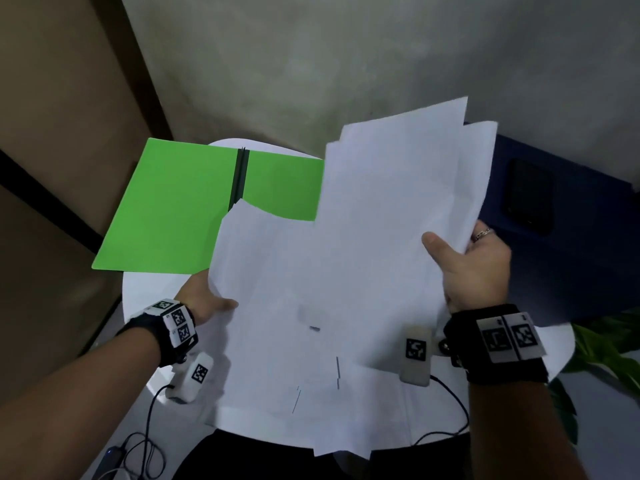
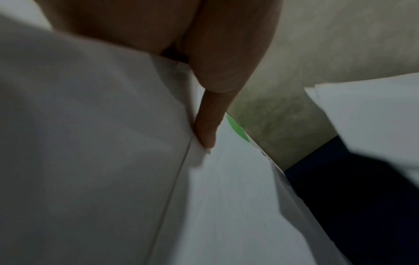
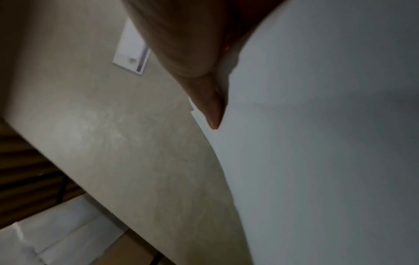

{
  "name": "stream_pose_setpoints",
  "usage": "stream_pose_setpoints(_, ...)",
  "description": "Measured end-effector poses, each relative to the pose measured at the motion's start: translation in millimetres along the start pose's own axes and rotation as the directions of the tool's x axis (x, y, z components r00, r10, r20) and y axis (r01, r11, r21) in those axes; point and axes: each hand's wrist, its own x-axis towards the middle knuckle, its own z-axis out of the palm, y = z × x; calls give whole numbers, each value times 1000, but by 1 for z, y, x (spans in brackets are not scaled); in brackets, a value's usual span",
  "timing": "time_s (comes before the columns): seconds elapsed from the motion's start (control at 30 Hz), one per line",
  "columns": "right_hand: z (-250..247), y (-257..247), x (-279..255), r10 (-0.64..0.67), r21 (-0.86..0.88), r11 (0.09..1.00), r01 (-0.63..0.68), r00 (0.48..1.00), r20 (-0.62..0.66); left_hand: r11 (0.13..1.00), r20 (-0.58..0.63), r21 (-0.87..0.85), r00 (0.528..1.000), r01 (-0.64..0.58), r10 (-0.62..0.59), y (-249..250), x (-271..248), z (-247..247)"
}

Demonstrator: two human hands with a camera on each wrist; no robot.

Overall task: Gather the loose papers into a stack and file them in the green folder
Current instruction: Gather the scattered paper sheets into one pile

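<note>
Between both hands, loose papers (image 1: 346, 258); left hand (image 1: 202, 299) and right hand (image 1: 474, 268) each pinching an edge; green folder (image 1: 166, 209) beyond

both hands (image 1: 204, 299) (image 1: 474, 268) raised, thumbs+fingers pinching.

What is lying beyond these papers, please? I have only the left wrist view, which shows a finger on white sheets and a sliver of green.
Observer: That green sliver is the green folder, lying open on the round white table with its dark spine facing up.
Operator: Thank you. Is the other hand holding anything?
Observer: Yes, the right hand grips the right edge of the papers, thumb on top.
Operator: Are the sheets squared up yet?
Observer: No, their top edges are still fanned and uneven.
Operator: Where is my left hand on them?
Observer: The left hand holds their lower left edge, near the folder's front corner.
</note>
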Motion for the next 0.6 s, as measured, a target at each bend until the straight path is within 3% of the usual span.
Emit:
stream_pose_setpoints(0.1,19,38,1,135,-46,990,-134,991,16,995,82,-98,997,-3,11,-1,-2,2)
stream_pose_setpoints(0.17,37,79,-1,261,-120,960,-253,964,53,971,102,-231,994,66,-43,-8,5,-1)
stream_pose_setpoints(0.27,63,134,-10,425,-310,871,-382,902,82,833,161,-467,954,298,-251,-9,10,-10)
stream_pose_setpoints(0.37,79,160,-21,526,-519,741,-426,849,54,763,210,-547,938,346,-275,-1,7,-11)
stream_pose_setpoints(0.43,85,166,-28,561,-589,668,-454,828,-1,809,167,-498,949,314,-266,2,6,-5)
stream_pose_setpoints(0.5,95,169,-39,535,-641,639,-424,845,-26,887,104,-377,964,266,-245,4,4,5)
stream_pose_setpoints(0.6,118,174,-56,518,-621,688,-375,853,59,960,52,-186,978,209,-203,10,1,16)
